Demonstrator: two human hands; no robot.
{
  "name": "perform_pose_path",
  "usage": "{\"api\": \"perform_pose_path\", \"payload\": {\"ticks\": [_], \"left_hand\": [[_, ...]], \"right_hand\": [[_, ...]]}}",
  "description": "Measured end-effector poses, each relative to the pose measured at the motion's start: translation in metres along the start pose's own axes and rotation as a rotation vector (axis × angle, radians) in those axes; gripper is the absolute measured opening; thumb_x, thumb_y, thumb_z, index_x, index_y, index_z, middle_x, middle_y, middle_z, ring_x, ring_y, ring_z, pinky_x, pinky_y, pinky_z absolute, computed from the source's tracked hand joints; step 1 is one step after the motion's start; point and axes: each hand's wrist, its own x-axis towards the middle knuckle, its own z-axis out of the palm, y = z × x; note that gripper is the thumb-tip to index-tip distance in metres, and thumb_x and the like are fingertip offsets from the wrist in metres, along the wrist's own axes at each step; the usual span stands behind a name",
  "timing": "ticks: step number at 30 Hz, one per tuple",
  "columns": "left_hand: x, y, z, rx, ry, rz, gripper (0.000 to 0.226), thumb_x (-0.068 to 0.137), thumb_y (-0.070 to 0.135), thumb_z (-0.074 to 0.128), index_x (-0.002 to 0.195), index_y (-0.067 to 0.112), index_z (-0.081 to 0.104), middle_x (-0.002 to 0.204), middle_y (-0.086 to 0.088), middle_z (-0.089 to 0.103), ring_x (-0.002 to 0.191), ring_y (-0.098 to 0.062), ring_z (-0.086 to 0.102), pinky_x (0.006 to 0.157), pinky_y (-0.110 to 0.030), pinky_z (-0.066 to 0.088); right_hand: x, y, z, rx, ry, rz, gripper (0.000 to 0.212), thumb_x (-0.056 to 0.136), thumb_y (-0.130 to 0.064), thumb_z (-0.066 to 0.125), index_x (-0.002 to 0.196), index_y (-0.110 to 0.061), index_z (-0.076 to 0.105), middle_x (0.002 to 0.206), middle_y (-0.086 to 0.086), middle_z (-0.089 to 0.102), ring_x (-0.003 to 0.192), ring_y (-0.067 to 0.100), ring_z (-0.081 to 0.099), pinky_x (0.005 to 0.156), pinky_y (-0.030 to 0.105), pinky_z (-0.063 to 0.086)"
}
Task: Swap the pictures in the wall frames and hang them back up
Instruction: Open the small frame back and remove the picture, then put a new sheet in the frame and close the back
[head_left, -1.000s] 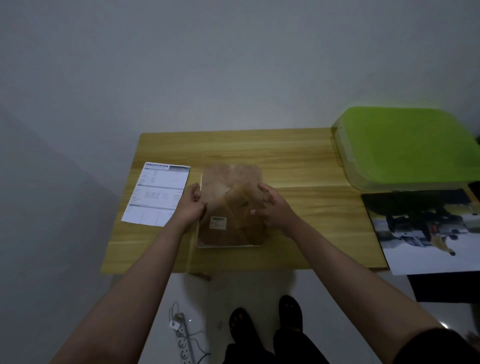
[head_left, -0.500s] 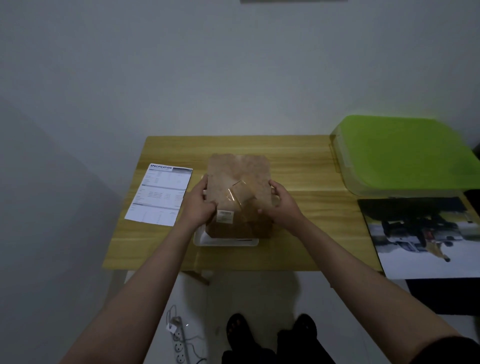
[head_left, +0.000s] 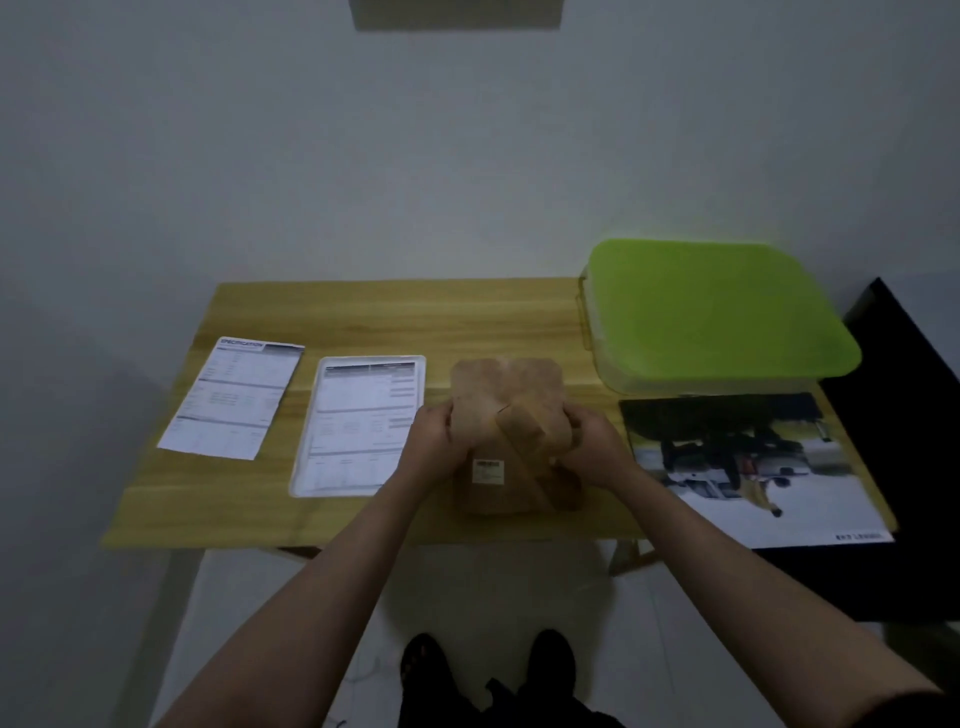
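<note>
Head view: both hands, left (head_left: 434, 441) and right (head_left: 589, 447), grip the brown backing board (head_left: 506, 431) by its sides, holding it just right of the open white frame (head_left: 358, 423), which lies on the desk (head_left: 395, 317) with a printed sheet inside. It's dim, but this looks like mid-swap: the back's off, and next that sheet needs lifting out. There's bare desk behind; the car photo (head_left: 748, 467) overhangs the near edge.

Home rm: wood desk (head_left: 395, 317), tiled floor (head_left: 467, 587).

Brown backing board (head_left: 506, 415) between both hands
</note>
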Motion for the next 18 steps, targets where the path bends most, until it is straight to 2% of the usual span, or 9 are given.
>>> {"api": "perform_pose_path", "payload": {"ticks": [3, 5, 7, 9, 11, 15, 18], "left_hand": [[0.003, -0.003, 0.023, 0.084, -0.063, -0.038, 0.034, 0.072, 0.026, 0.067, 0.104, 0.015, 0.062, 0.102, -0.008, 0.063, 0.091, -0.025, 0.060, 0.069, -0.031, 0.047], [0.003, -0.003, 0.035, 0.138, -0.071, -0.046, 0.037, 0.068, 0.021, 0.067, 0.104, 0.013, 0.060, 0.106, -0.011, 0.058, 0.094, -0.026, 0.057, 0.070, -0.029, 0.042], [0.002, -0.002, 0.044, 0.145, -0.058, -0.055, 0.043, 0.067, 0.016, 0.068, 0.109, 0.011, 0.059, 0.110, -0.011, 0.057, 0.100, -0.027, 0.056, 0.076, -0.030, 0.044], [0.001, -0.001, 0.051, 0.153, -0.049, -0.052, 0.057, 0.064, 0.021, 0.069, 0.118, 0.008, 0.055, 0.116, -0.012, 0.057, 0.106, -0.028, 0.054, 0.090, -0.039, 0.046], [0.000, -0.001, 0.055, 0.169, -0.041, -0.051, 0.068, 0.057, 0.030, 0.065, 0.122, 0.010, 0.053, 0.119, -0.011, 0.057, 0.109, -0.029, 0.054, 0.096, -0.048, 0.044], [-0.001, -0.003, 0.060, 0.170, -0.011, -0.065, 0.065, 0.055, 0.025, 0.067, 0.118, 0.014, 0.054, 0.114, -0.006, 0.059, 0.105, -0.028, 0.055, 0.094, -0.050, 0.045], [0.000, -0.003, 0.062, 0.217, -0.038, -0.047, 0.062, 0.058, 0.029, 0.064, 0.118, 0.014, 0.057, 0.122, -0.005, 0.057, 0.112, -0.028, 0.054, 0.097, -0.049, 0.043]], "right_hand": [[0.002, 0.016, -0.006, -0.060, -0.027, 0.008, 0.076, 0.068, -0.014, 0.076, 0.137, -0.013, 0.043, 0.129, 0.014, 0.047, 0.112, 0.030, 0.052, 0.086, 0.029, 0.044], [0.005, 0.023, -0.009, -0.103, -0.039, 0.014, 0.082, 0.070, -0.017, 0.076, 0.141, -0.013, 0.037, 0.134, 0.013, 0.043, 0.116, 0.029, 0.049, 0.093, 0.034, 0.046], [0.007, 0.027, -0.010, -0.130, -0.057, 0.009, 0.077, 0.073, -0.018, 0.075, 0.140, -0.011, 0.037, 0.135, 0.012, 0.042, 0.118, 0.028, 0.048, 0.094, 0.035, 0.045], [0.009, 0.029, -0.009, -0.143, -0.062, 0.006, 0.069, 0.076, -0.019, 0.074, 0.137, -0.010, 0.041, 0.135, 0.010, 0.042, 0.119, 0.027, 0.047, 0.094, 0.035, 0.045], [0.009, 0.029, -0.007, -0.140, -0.044, -0.005, 0.063, 0.077, -0.018, 0.073, 0.133, -0.010, 0.045, 0.134, 0.010, 0.044, 0.119, 0.027, 0.048, 0.095, 0.036, 0.045], [0.008, 0.034, -0.004, -0.126, -0.027, -0.027, 0.047, 0.077, -0.020, 0.073, 0.119, -0.010, 0.054, 0.122, 0.009, 0.055, 0.111, 0.027, 0.054, 0.091, 0.038, 0.049], [0.009, 0.039, -0.003, -0.160, -0.007, -0.033, 0.036, 0.076, -0.023, 0.073, 0.107, -0.012, 0.059, 0.111, 0.007, 0.061, 0.105, 0.029, 0.055, 0.085, 0.040, 0.051]]}}
